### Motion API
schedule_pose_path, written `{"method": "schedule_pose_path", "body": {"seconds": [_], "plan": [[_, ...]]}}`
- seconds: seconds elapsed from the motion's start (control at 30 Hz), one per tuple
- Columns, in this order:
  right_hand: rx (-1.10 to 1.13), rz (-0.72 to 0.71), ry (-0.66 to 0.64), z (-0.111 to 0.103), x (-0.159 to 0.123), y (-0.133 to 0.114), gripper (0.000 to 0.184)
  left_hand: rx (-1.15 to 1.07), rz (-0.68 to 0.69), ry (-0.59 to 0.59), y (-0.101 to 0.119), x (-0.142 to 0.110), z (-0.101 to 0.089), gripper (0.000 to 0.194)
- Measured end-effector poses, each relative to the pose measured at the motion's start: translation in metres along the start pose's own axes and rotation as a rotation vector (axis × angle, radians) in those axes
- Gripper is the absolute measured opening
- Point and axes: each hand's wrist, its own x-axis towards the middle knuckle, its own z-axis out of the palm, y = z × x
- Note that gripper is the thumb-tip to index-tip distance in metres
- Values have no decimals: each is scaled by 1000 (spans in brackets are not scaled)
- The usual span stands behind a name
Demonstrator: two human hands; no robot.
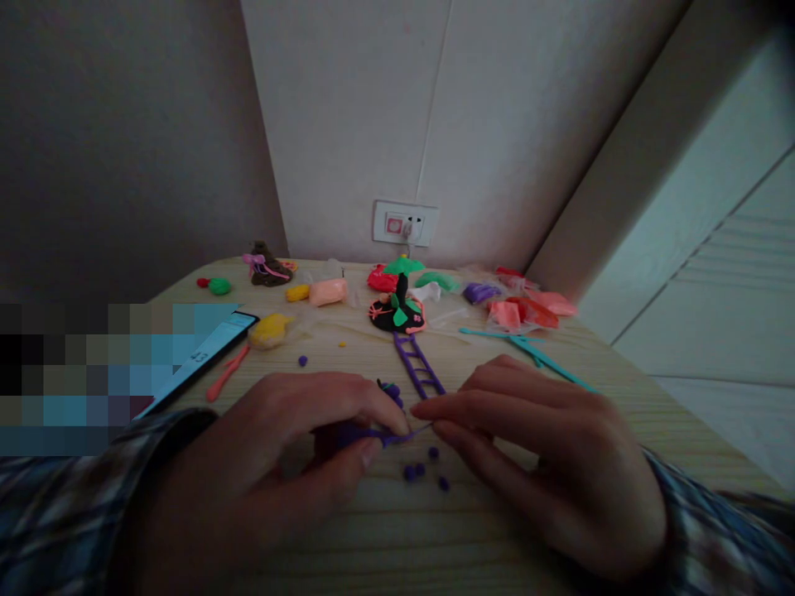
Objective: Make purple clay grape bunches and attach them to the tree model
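My left hand [291,447] is closed in a pinch on a thin purple clay strip [373,434] just above the wooden table [397,538]. My right hand [546,455] pinches the strip's other, thinner end with thumb and forefinger. A purple clay ladder [417,367] lies just beyond my fingers, leading up to a black clay mound with green leaves and a green top [397,310]. A few small purple clay balls [426,472] lie on the table below the strip.
A phone [204,356] lies at the left, with an orange modelling tool [227,374] beside it. Teal tools [527,352] lie at the right. Clay lumps and packets in several colours line the back edge below a wall socket [405,223].
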Motion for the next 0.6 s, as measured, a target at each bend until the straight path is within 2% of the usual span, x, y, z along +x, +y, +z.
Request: {"method": "schedule_pose_path", "body": {"seconds": [0.07,0.17,0.27,0.37,0.5,0.6], "plan": [[49,74,-27,-5,2,2,24,9,-4,34,0,1,-1,22],[110,159,-36,-7,3,6,23,-10,-28,-6,1,4,-3,13],[161,181,-25,-7,3,9,22,-42,-94,-62,1,7,-6,13],[222,207,-45,-7,3,11,20,-67,-107,-60,-1,8,-7,9],[387,281,-70,-7,4,12,7,-85,-119,-73,-2,7,-7,6],[408,276,-76,-9,5,14,14,-87,-128,-57,-1,6,-8,6]]}}
